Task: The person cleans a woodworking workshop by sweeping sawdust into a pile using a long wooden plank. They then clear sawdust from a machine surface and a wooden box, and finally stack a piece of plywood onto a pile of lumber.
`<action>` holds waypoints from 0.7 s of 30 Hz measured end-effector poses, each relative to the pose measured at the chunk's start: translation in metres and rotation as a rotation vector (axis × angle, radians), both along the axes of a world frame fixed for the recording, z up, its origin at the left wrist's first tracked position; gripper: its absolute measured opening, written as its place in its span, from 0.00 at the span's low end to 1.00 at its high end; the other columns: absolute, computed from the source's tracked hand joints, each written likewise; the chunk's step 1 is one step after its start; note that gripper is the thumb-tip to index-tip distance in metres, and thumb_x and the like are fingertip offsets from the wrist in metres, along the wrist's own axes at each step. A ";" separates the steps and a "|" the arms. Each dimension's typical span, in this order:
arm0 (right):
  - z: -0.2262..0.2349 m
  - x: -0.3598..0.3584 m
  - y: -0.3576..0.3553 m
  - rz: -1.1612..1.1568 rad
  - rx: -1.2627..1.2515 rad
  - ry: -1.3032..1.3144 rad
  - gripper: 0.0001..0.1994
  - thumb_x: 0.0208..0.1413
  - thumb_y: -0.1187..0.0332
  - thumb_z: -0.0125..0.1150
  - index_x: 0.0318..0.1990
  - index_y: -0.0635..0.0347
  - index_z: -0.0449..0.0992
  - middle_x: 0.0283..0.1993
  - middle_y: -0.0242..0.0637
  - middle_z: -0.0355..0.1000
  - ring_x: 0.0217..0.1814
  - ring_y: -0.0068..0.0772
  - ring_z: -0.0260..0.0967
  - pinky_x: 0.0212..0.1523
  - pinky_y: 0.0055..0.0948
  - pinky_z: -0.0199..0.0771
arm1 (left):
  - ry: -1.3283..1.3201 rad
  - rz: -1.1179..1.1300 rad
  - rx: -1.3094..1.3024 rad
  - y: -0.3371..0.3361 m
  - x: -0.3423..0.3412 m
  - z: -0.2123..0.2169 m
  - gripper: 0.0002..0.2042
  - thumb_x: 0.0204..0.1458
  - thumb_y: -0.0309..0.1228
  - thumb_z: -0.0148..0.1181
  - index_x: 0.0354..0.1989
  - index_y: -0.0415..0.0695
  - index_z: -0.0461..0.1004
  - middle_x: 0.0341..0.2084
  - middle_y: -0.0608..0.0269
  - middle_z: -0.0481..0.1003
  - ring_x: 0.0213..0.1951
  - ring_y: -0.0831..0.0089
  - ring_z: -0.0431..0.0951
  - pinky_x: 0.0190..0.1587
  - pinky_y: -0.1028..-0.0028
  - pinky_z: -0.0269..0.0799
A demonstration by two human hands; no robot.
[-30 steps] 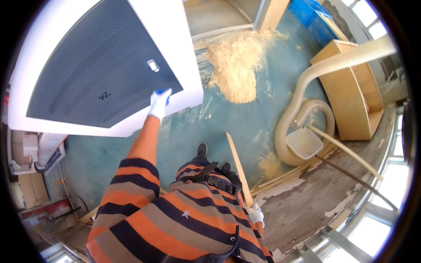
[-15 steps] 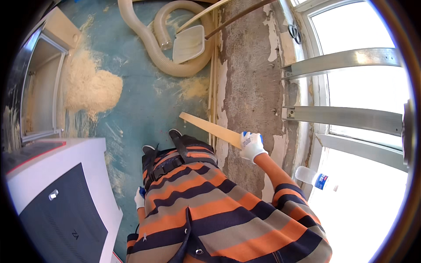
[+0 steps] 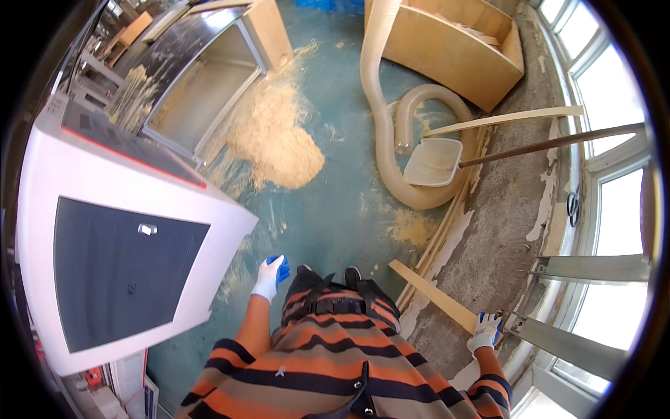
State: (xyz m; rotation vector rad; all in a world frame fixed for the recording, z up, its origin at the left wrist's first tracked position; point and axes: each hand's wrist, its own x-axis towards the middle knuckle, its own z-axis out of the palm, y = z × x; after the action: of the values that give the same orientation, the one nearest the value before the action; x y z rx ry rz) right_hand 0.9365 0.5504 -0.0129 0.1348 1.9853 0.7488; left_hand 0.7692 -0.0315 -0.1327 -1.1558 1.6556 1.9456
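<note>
A flat, pale wooden board (image 3: 436, 296) slants across the wall's base, its far end near my shoes. My right hand (image 3: 484, 331), in a white glove with blue on the fingers, is closed around the board's near end beside the window. To the left of my belt, my left hand (image 3: 271, 276) hangs over the floor in a matching glove. Its fingers are curled in, and nothing shows in them.
Left of me stands a white machine cabinet (image 3: 234, 241) with a dark door. Beyond lie a sawdust heap (image 3: 286, 150), a ribbed hose (image 3: 380, 119), a white dustpan scoop (image 3: 434, 160) and a wooden bin (image 3: 447, 59). Metal brackets (image 3: 593, 268) jut by the window.
My view has swung, bringing more of the cabinet and the wooden bin into sight. My left hand has come out from beside my body. My right hand still holds the board.
</note>
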 end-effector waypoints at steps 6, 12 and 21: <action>0.002 0.010 0.004 -0.101 -0.014 0.066 0.41 0.47 0.51 0.56 0.68 0.58 0.49 0.68 0.42 0.52 0.70 0.46 0.47 0.66 0.50 0.44 | -0.236 0.088 -0.062 -0.030 0.073 -0.029 0.10 0.52 0.37 0.60 0.38 0.46 0.70 0.31 0.63 0.74 0.31 0.67 0.76 0.34 0.67 0.75; 0.012 0.003 -0.008 0.003 -0.074 0.224 0.41 0.45 0.51 0.57 0.66 0.59 0.54 0.62 0.43 0.59 0.65 0.43 0.52 0.63 0.47 0.47 | -0.318 0.212 -0.070 -0.040 0.113 -0.032 0.09 0.52 0.37 0.60 0.34 0.47 0.71 0.26 0.66 0.74 0.25 0.71 0.75 0.26 0.71 0.73; -0.036 -0.106 -0.126 -0.288 -0.640 0.186 0.28 0.50 0.46 0.50 0.54 0.54 0.66 0.53 0.45 0.68 0.57 0.49 0.63 0.56 0.50 0.57 | -0.294 0.278 0.017 -0.036 0.050 -0.038 0.11 0.52 0.37 0.60 0.39 0.44 0.71 0.31 0.63 0.75 0.31 0.67 0.77 0.32 0.69 0.75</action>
State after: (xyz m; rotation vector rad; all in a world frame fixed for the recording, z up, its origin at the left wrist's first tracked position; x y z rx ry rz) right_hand 0.8304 0.4243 -0.0490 0.1054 2.2230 -0.1016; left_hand 0.8196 -0.0675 -0.1707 -1.6500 1.3826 1.8265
